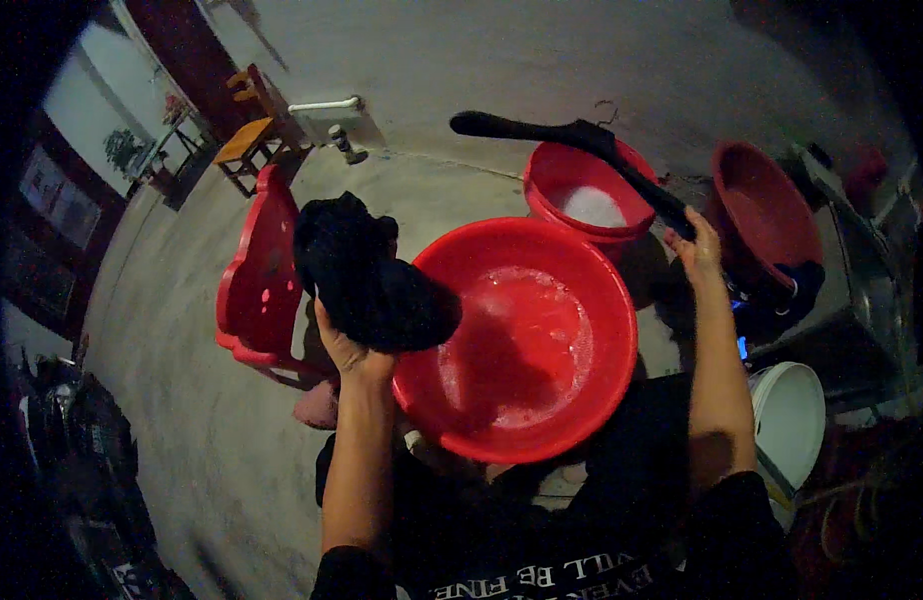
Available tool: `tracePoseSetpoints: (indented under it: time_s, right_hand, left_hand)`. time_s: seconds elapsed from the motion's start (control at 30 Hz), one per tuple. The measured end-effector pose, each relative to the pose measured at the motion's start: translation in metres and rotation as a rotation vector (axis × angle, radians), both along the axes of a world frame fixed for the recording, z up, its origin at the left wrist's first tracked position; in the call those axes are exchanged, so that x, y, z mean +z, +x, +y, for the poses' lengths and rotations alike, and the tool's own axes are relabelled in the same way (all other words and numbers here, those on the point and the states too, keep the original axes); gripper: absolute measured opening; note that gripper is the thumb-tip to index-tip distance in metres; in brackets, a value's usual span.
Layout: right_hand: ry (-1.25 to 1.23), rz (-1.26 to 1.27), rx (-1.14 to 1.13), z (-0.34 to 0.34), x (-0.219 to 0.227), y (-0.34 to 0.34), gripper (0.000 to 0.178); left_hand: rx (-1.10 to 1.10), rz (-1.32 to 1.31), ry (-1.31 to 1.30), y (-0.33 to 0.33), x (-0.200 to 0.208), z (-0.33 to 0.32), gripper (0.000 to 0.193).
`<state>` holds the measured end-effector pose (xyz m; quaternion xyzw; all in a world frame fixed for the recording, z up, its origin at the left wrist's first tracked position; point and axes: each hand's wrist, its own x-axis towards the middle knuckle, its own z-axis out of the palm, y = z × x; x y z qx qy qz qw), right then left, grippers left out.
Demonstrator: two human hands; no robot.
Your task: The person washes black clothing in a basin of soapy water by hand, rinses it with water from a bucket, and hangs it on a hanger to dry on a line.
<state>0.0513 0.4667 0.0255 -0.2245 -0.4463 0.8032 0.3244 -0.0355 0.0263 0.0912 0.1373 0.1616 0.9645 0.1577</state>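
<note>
A bunched black cloth (377, 280) rests in my left hand (350, 350), which is closed around its underside. It is held up over the left rim of a large red basin (614, 385) with sudsy water in it. Out to the right, my right hand (699, 250) grips one end of a black clothes hanger (594, 140). The hanger slants up and leftward across a smaller red bucket (538, 200), its thin hook upward. Both hands are apart from the basin.
Whitish contents fill part of the smaller bucket. A dark red tub (767, 215) and a white bucket (790, 420) stand at the right. To the left is a red plastic chair (265, 285); a wooden chair (247, 140) stands farther back beside the wall.
</note>
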Motion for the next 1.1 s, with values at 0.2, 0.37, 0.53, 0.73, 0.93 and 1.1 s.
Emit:
tracePoseSetpoints:
  time_s: [0.2, 0.37, 0.53, 0.73, 0.93, 1.1]
  right_hand:
    - [0.154, 0.057, 0.305, -0.019, 0.042, 0.060, 0.032]
    - [0.167, 0.004, 0.406, -0.055, 0.045, 0.065, 0.036]
    - [0.076, -0.011, 0.545, -0.098, 0.041, 0.047, 0.036]
    - [-0.043, -0.159, 0.719, -0.124, 0.020, 0.037, 0.033]
    - [0.223, -0.312, 0.905, -0.133, 0.056, 0.057, 0.032]
    - [0.359, -0.379, 0.931, -0.098, 0.069, 0.082, 0.033]
  left_hand:
    - [-0.012, 0.153, 0.076, 0.016, 0.027, -0.017, 0.050]
    - [-0.030, 0.172, 0.065, 0.019, 0.033, -0.045, 0.050]
    - [-0.016, 0.194, -0.049, 0.023, 0.032, -0.072, 0.051]
    - [0.011, 0.179, -0.168, 0.027, 0.025, -0.112, 0.051]
    - [0.086, 0.107, -0.261, 0.038, -0.008, -0.156, 0.052]
    - [0.148, 0.091, -0.288, 0.034, -0.037, -0.173, 0.053]
